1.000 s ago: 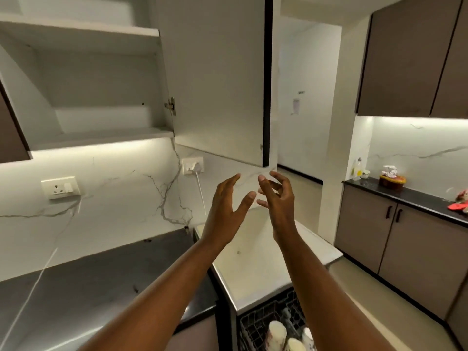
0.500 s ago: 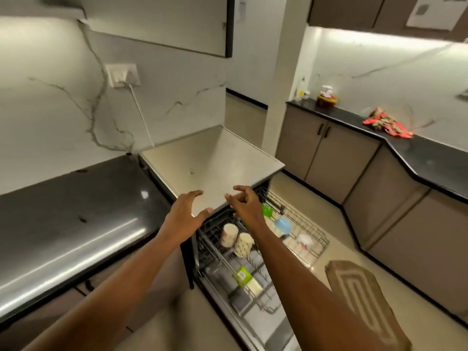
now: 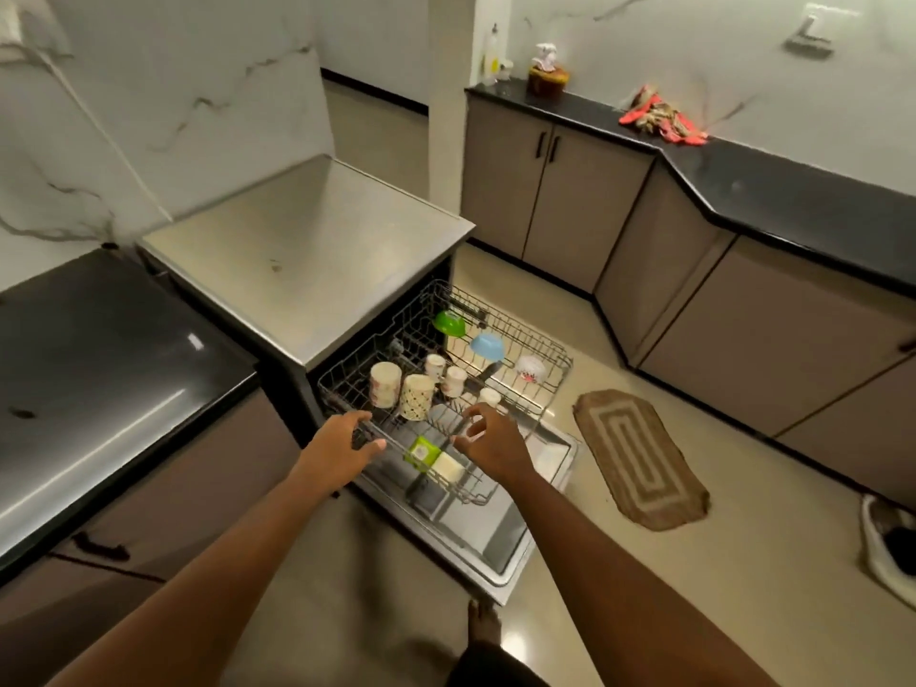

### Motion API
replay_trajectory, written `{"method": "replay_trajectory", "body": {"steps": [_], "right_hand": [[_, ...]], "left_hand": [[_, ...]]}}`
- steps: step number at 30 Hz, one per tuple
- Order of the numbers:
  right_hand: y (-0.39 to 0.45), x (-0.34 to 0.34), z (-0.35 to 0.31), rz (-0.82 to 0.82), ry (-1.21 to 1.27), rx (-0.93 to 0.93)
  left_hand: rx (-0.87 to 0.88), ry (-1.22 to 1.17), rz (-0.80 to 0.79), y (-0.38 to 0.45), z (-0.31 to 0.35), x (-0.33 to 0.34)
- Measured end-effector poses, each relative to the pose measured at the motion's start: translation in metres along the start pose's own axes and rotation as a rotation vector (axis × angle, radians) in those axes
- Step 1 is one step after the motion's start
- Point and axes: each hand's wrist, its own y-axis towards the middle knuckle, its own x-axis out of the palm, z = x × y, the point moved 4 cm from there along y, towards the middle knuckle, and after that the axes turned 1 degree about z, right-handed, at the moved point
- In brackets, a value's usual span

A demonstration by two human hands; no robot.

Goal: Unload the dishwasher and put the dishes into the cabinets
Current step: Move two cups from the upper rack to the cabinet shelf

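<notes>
Below, dishwasher (image 3: 317,250) stands open under steel top, door down, wire rack (image 3: 540,389) pulled out over beige tile floor; cups (image 3: 385,384), green bowl (image 3: 450,323), blue bowl (image 3: 487,347) sit in rack; left hand (image 3: 342,446) at rack's near rail, fingers curled round wire; right hand (image 3: 490,438) just above rack, fingers loosely bent, holding nothing; black countertop (image 3: 99,349) at left, marble wall behind; taupe cabinets (image 3: 560,190) right; brown mat (image 3: 639,458) beside door.
</notes>
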Motion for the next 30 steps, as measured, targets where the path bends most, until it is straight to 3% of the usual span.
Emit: {"method": "replay_trajectory", "body": {"steps": [11,18,23,30], "right_hand": [[0.082,0.005,0.093,-0.179,-0.271,0.008],[0.145,0.066,0.149,-0.316,-0.433,-0.113],[0.169,0.112,0.17,-0.493,-0.599,-0.268],[0.191,0.156,0.191,-0.605,-0.796,-0.331]], "left_hand": [[-0.082,0.101,-0.105,0.105,0.022,0.088],[-0.126,0.084,-0.144,0.192,0.001,0.164],[-0.224,0.118,-0.277,0.216,-0.026,0.214],[-0.289,0.385,-0.297,0.251,-0.053,0.256]]}}
